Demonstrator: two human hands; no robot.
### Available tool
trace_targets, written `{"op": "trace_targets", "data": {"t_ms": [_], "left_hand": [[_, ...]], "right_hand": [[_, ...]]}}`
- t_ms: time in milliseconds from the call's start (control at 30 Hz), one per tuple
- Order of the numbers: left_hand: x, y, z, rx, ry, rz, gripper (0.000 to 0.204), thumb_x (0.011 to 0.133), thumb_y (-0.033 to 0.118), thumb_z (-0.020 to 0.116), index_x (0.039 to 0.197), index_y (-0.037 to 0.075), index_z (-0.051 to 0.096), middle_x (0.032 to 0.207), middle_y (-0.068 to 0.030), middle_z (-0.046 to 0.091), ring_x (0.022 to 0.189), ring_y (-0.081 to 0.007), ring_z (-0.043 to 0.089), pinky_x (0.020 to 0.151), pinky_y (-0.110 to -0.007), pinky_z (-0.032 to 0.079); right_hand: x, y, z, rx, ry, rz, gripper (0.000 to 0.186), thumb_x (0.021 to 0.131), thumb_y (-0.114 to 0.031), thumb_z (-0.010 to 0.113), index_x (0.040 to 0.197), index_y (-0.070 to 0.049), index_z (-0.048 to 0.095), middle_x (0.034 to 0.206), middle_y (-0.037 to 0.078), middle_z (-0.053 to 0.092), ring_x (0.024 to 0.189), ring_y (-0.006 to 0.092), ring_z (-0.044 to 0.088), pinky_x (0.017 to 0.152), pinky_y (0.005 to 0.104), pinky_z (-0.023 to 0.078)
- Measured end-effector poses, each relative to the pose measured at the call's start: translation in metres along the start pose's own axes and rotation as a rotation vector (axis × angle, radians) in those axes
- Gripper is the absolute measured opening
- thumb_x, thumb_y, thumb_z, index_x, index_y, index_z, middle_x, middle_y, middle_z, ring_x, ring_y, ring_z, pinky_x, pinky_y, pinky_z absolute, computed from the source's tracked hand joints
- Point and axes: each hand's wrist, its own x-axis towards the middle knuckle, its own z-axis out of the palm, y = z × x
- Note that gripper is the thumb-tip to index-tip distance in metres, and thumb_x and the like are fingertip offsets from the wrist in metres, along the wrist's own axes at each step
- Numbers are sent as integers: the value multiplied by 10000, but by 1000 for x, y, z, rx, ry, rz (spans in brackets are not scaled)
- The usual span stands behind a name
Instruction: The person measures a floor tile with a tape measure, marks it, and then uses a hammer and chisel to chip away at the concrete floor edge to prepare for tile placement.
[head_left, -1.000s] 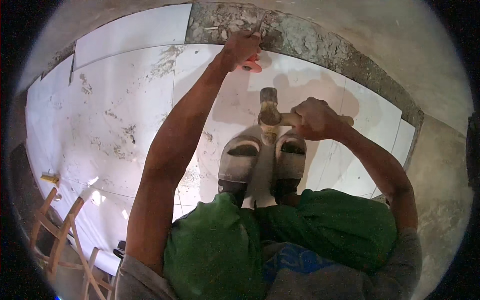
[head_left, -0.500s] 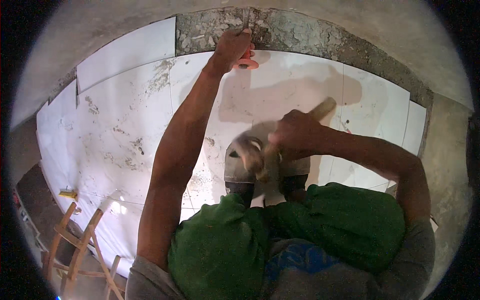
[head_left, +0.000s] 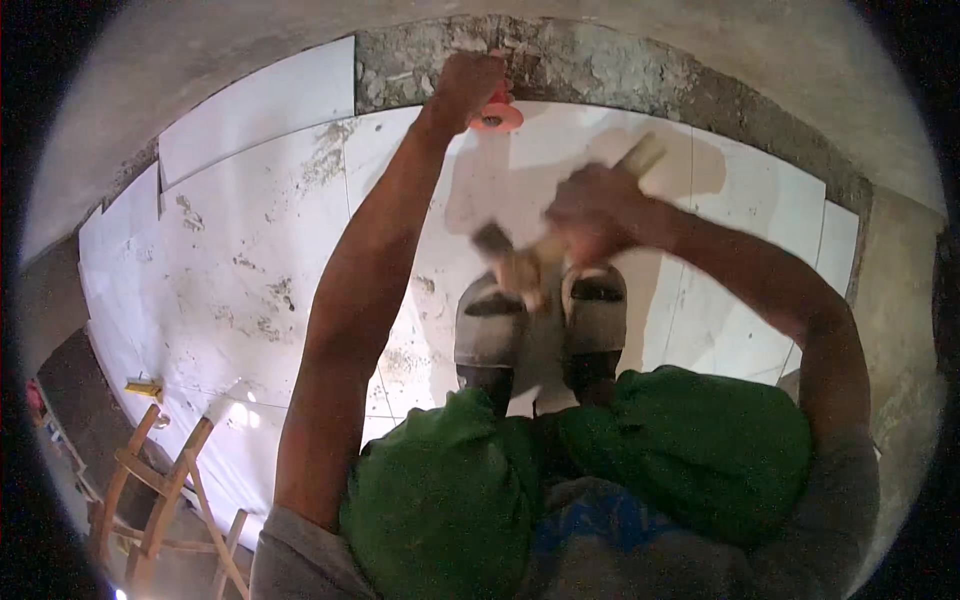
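Observation:
My left hand point(head_left: 468, 90) is closed around the red grip of a chisel point(head_left: 498, 117) with a round red hand guard. It is held at the strip of rough mortar beyond the white tiles, and the chisel's tip is mostly hidden by my fingers. My right hand point(head_left: 597, 210), blurred by motion, grips the wooden handle of a hammer point(head_left: 520, 268). The hammer's head is smeared and hangs above the toes of my shoes, apart from the chisel. Its handle end sticks out past my fist to the upper right.
White tiles point(head_left: 250, 270), spotted with grey mortar, cover the floor. Beyond them the rough mortar strip point(head_left: 620, 70) runs along the wall. My shoes point(head_left: 596, 315) stand on the tiles between my green-clad knees. A wooden frame point(head_left: 150, 500) and a small yellow object point(head_left: 143, 386) are at lower left.
My right hand and the hammer have risen a little, away from my shoes and toward the chisel. My left hand stays at nearly the same place, with the chisel's guard tilted slightly differently.

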Motion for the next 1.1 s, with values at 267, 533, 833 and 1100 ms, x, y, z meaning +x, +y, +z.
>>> {"op": "trace_targets", "data": {"t_ms": [267, 533, 833, 1100], "left_hand": [[-24, -29, 17, -165, 30, -144, 377, 903, 404, 758, 991, 54, 648, 860, -147, 689, 861, -335, 714, 815, -461, 572], [-52, -27, 17, -741, 285, -296, 347, 1048, 376, 595, 1059, 33, 650, 891, -108, 738, 804, -221, 760, 714, -403, 634], [-46, -15, 3, -778, 190, -453, 266, 924, 231, 705, 1019, -15, 682, 879, -205, 732, 735, -252, 756, 635, -384, 625], [-28, -38, 2, -57, 58, -151, 258, 835, 265, 773, 983, 63, 709, 851, -104, 744, 760, -246, 742, 671, -392, 590]], "right_hand": [[25, 3, -16, 41, 83, 124, 320, 731, -315, 694, 891, -42, 745, 926, 184, 749, 909, 370, 743, 809, 501, 598], [-17, -12, 26, 153, 148, -42, 328, 739, -341, 766, 979, -120, 744, 927, 130, 704, 1034, 310, 668, 972, 484, 481], [-6, -50, 12, 57, 33, -42, 295, 750, -332, 738, 943, -109, 736, 821, 133, 678, 880, 349, 689, 901, 487, 513], [52, 15, -6, 159, 46, 317, 249, 756, -299, 721, 858, -81, 785, 822, 197, 745, 826, 371, 742, 742, 509, 581]]}}
